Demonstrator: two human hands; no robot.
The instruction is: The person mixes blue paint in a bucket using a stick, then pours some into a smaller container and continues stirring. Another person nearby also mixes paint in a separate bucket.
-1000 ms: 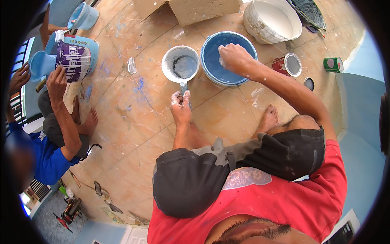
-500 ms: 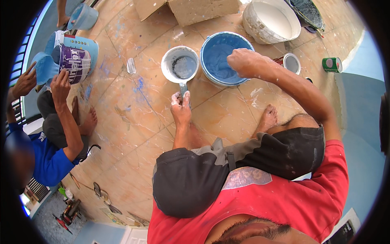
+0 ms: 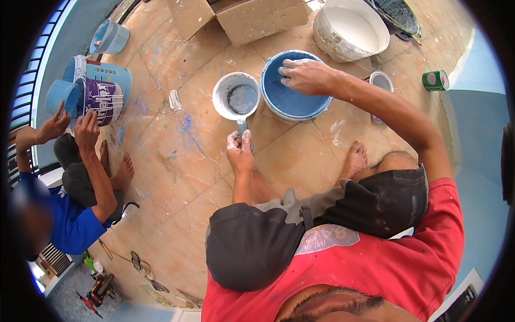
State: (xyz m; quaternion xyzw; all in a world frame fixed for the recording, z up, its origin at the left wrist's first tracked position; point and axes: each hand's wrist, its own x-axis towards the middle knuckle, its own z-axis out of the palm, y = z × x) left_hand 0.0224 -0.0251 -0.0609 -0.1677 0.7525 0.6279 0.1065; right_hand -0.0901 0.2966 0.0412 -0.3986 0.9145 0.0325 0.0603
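Observation:
My left hand [image 3: 240,152] grips the upright blue-grey handle of a white plastic dipper [image 3: 217,98], its fingers smeared with white. A bluish layer with a dark ring shows inside the dipper's bowl, which is held just left of a blue bucket [image 3: 268,101]. Over that bucket's opening, my right hand [image 3: 307,78] has its fingers bent inward and whitish paint on them. Whatever they may hold is hidden from view. Blue paint coats the bucket's inside.
At left, a co-worker's hands [image 3: 86,126] hold a light-blue container [image 3: 60,96] against a purple pail [image 3: 103,99]. A cardboard box [image 3: 263,24] and a bucket of white paint [image 3: 324,40] stand beyond. Cans [image 3: 435,80] sit at right, on paint-spotted tiles [image 3: 182,155].
My right hand has risen and shifted left toward the bucket's far side, its fist loosening into bent fingers. My left hand keeps the dipper nearly still. The co-worker's light-blue container has tilted more upright.

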